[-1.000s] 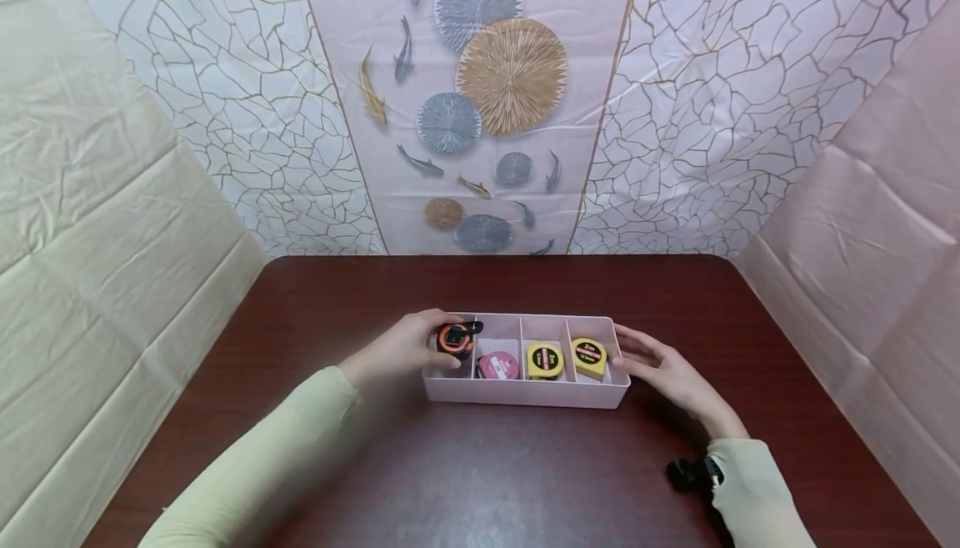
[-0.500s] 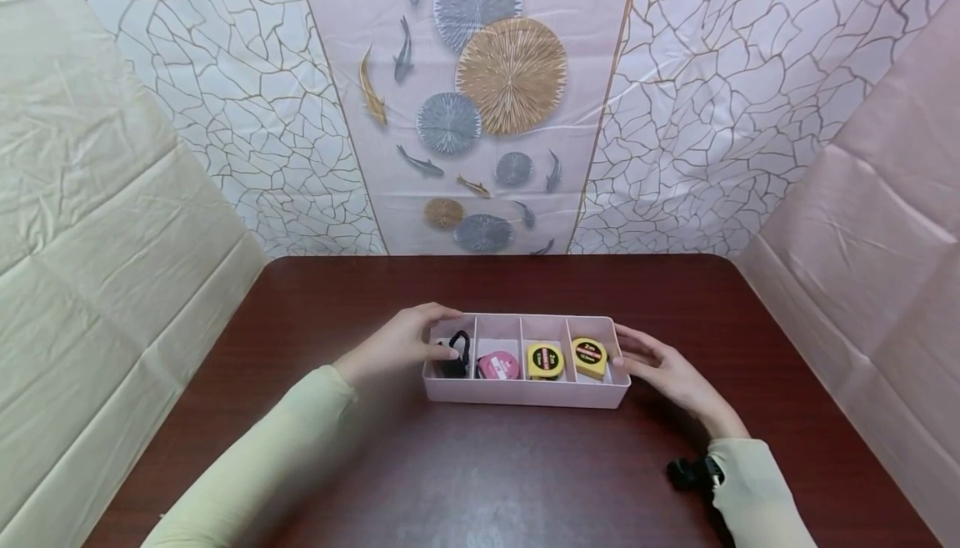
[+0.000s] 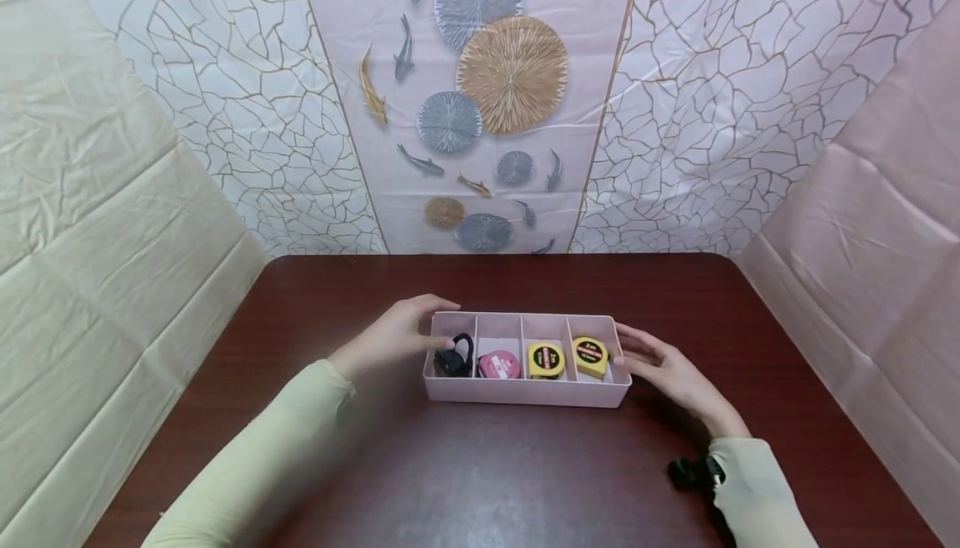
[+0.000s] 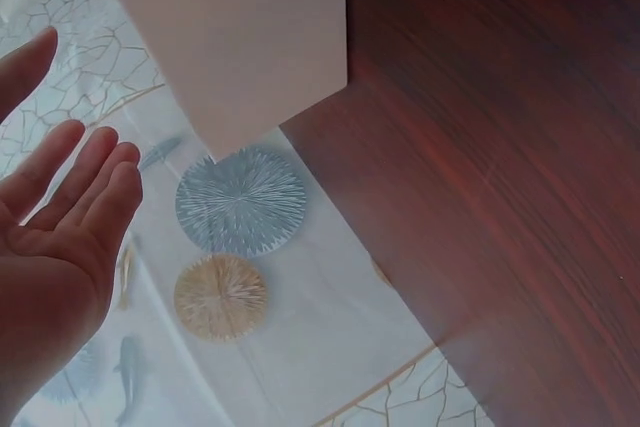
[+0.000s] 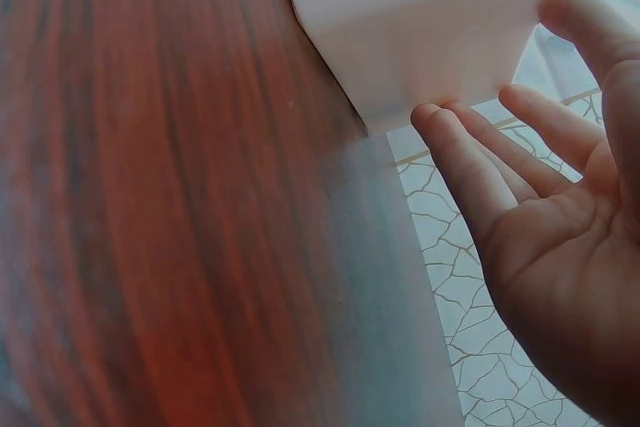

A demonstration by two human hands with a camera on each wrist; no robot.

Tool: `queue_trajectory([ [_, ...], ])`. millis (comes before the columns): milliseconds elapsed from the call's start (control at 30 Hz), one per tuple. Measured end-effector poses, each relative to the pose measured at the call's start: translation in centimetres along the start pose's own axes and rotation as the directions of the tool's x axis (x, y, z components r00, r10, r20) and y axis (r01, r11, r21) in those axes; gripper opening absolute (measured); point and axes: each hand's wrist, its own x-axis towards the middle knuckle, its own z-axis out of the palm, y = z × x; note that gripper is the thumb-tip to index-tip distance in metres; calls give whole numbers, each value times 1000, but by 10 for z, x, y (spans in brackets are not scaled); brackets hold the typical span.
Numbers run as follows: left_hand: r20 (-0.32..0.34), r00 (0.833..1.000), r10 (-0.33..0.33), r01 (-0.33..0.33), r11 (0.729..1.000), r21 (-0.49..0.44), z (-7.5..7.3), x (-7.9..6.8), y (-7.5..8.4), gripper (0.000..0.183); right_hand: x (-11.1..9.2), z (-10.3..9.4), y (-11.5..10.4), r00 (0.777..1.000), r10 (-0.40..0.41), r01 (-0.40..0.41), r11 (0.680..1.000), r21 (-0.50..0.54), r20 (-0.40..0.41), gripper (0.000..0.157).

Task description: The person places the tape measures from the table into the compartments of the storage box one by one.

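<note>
A pale pink divided box point(image 3: 525, 394) lies lengthwise on the table. Its leftmost compartment holds a black tape measure point(image 3: 452, 362) with a looped strap. The others hold a pink tape measure point(image 3: 498, 365) and two yellow ones point(image 3: 545, 360). My left hand point(image 3: 397, 333) is at the box's left end, thumb over the black tape measure and fingers by the back corner. In the left wrist view that hand point(image 4: 60, 232) is spread and holds nothing. My right hand point(image 3: 671, 374) touches the right end; in its wrist view, extended fingertips point(image 5: 425, 119) meet the end wall.
The dark red-brown table point(image 3: 480, 473) extends around the box. Patterned cloth point(image 3: 675, 114) hangs behind it, and plain pale cloth panels point(image 3: 847, 248) flank both sides. A black device point(image 3: 693, 473) sits at my right wrist.
The tape measure with the orange face has tipped over in the left compartment and now shows its black side. My left hand has let go of it and drawn slightly back. The right hand stays put.
</note>
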Motion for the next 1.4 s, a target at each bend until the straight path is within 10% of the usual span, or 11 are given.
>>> queue_trajectory([
  [567, 223, 969, 102, -148, 969, 200, 5, 8, -3, 37, 0, -2, 0, 1000, 9, -9, 1000, -18, -1, 68],
  [1400, 253, 964, 80, -176, 908, 381, 17, 25, -5, 50, 0, -1, 0, 1000, 12, -12, 1000, -3, 2, 69],
])
